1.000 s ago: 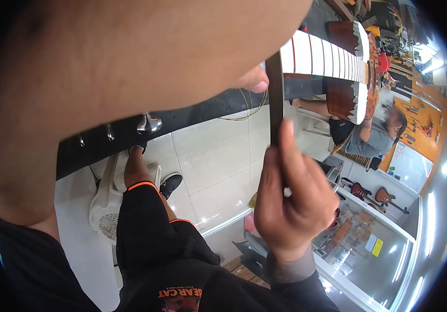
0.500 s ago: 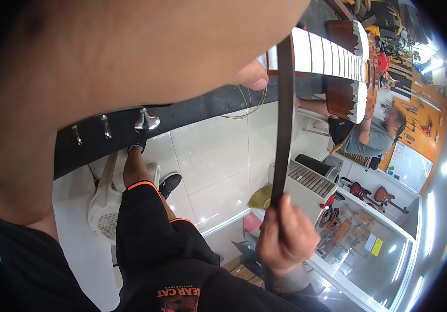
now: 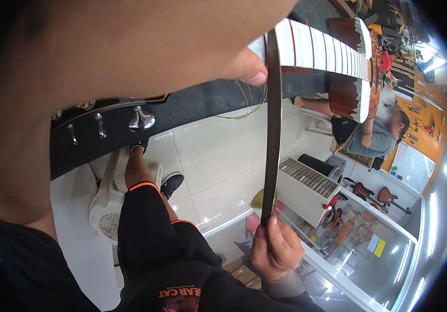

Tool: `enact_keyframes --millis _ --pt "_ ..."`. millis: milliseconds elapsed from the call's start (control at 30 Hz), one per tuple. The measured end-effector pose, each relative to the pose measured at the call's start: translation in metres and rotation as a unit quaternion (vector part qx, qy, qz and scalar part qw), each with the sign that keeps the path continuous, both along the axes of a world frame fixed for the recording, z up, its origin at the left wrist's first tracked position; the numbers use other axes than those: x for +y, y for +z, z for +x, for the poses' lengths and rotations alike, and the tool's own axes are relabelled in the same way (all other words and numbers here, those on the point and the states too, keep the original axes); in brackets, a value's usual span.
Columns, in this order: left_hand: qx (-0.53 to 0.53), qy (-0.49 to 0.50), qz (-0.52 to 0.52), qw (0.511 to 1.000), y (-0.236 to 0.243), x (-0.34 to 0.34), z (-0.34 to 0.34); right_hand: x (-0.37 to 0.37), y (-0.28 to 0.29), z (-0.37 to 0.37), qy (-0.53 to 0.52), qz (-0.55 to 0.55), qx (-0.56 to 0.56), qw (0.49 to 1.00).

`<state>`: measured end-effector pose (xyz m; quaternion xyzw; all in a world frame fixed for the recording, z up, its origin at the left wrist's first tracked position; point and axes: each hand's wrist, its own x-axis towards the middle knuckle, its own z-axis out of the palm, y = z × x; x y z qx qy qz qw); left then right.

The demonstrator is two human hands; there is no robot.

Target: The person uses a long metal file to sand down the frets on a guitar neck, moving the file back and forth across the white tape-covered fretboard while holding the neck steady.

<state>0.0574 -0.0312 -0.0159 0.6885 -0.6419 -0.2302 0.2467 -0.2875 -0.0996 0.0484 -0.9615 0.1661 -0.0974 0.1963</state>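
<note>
A long, flat dark bar [image 3: 273, 135] is held across the white-covered guitar neck [image 3: 322, 49], near the tuner end; whether the neck is touched by it cannot be told. The lower end of the bar is pinched between the thumb and the bent fingers of the right hand [image 3: 277, 248]. The left hand [image 3: 244, 65] is placed just beside the upper part; only its thumb is clearly shown, so the state of its other fingers cannot be told. The neck lies above the black table [image 3: 197, 106], where a loop of thin wire [image 3: 249, 101] and shiny tuners [image 3: 141, 120] are seen.

The bar is judged to be stiff, rather light and a little slippery on its flat faces. It is best gripped at the lower end, flat between thumb and fingers. The neck seems easily scratched, so hard pressure should be avoided.
</note>
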Motion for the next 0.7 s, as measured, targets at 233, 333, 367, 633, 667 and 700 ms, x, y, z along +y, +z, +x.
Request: enact_keyframes --millis 233,333,367,633,667,700 --pt "0.008 -0.012 -0.018 1.0 -0.004 -0.009 -0.001 -0.001 0.0 -0.003 0.002 -0.011 0.0 1.0" --pt "0.009 -0.013 -0.018 1.0 -0.003 -0.007 -0.001 -0.001 0.001 0.002 0.003 -0.014 0.004 1.0" --pt "0.009 -0.013 -0.017 1.0 -0.002 -0.005 -0.001 -0.001 0.002 0.006 0.003 -0.019 0.008 1.0" --pt "0.007 -0.023 -0.012 1.0 -0.001 -0.005 -0.003 -0.012 -0.004 0.05 0.027 -0.049 -0.023 0.998" --pt "0.007 -0.026 -0.011 1.0 -0.001 -0.006 -0.004 -0.012 -0.004 0.06 0.025 -0.058 -0.029 0.998" --pt "0.007 -0.028 -0.012 1.0 0.0 -0.006 -0.004 -0.014 -0.002 0.069 0.025 -0.065 -0.025 0.997"
